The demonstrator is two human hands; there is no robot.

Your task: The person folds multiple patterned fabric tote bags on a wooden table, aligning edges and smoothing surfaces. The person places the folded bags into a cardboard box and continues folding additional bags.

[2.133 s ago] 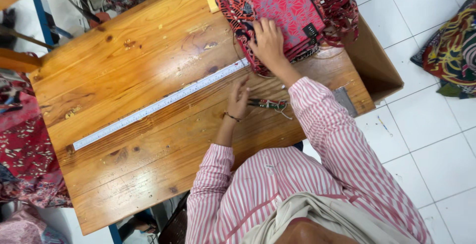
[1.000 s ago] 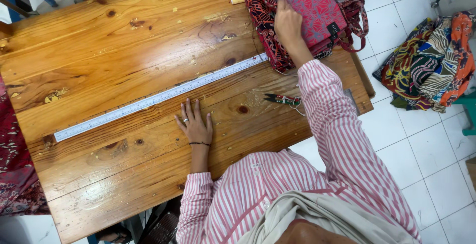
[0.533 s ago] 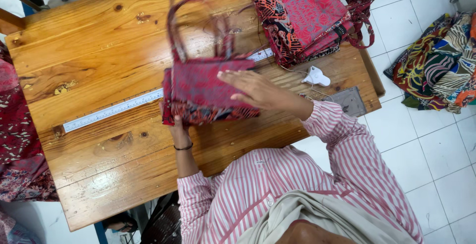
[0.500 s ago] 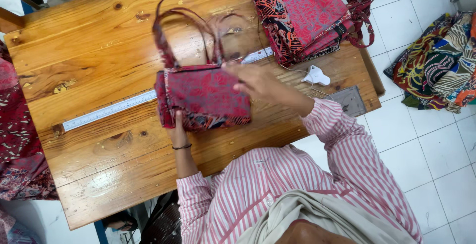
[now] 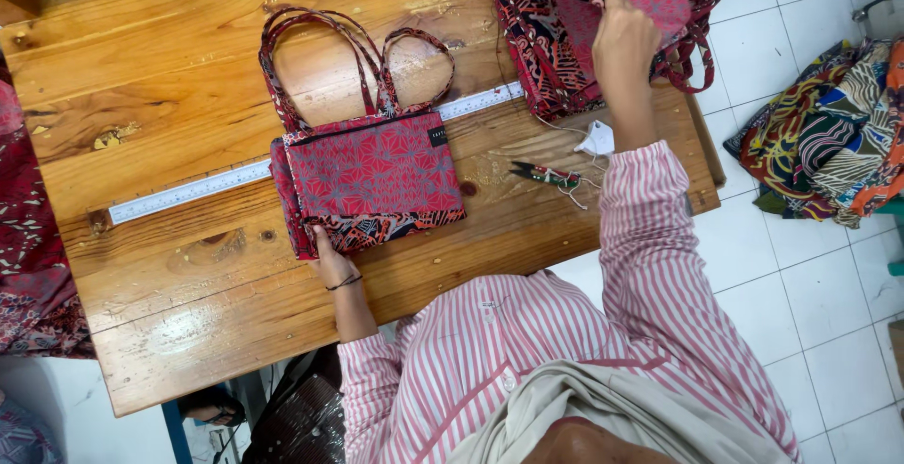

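Plainly, the wooden bench (image 5: 188, 97) carries everything, with white floor tiles and a heap of patterned cloth (image 5: 829, 144) off to the right. At the far right corner of the bench sits a pile of red patterned bags (image 5: 546, 40); the right hand (image 5: 621, 40) is stretched out to it, fingers closed on the edge of the top bag. Nearer the person, a single red tote bag (image 5: 372, 177) lies flat across a long steel ruler (image 5: 188, 191), its two handles spread toward the far side. The left hand (image 5: 325, 247) rests on the bag's lower left corner, fingers tucked partly under it, so how far they are curled I cannot tell. To the right lie small thread snips (image 5: 546, 175) and a white scrap (image 5: 596, 139). By my reading, one bag is laid down while another is being drawn from the pile; lifting it calls for a firm pinch and a clear pull.
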